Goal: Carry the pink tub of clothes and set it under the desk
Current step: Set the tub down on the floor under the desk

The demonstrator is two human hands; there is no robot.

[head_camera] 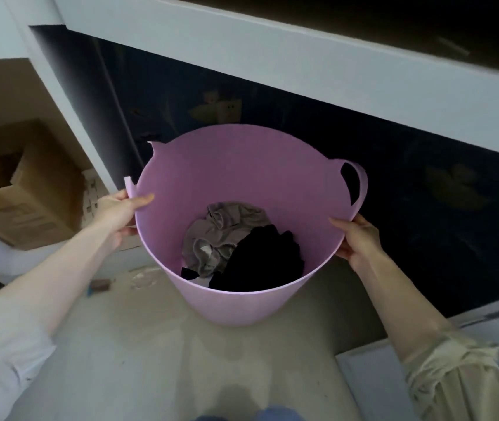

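Both hands are clamped on the rim of the pink tub (236, 177), one on each side: my left hand (117, 211) grips the left edge with the thumb hooked over inside, just below a broken stub of handle, and my right hand (360, 238) pinches the right edge just under the intact loop handle (359, 183). The tub sits between my arms in front of me, above the pale floor (157, 344); I cannot tell whether its base touches the floor.

Beyond the tub runs the white desk (272, 53), its front edge slanting across the top of the view, with a dark opening beneath it backed by a navy panel (363, 141) printed with faint pale figures. A white upright of the desk stands to the left of that opening. Further left is an open cardboard box (26, 189). A small dark object and a clear round thing lie on the floor near the tub's left side, too blurred to name.

The tub is soft-looking, lilac-pink, wider at the rim than the base. Inside lie a crumpled grey garment (215, 235) and a black garment (260, 259), touching.
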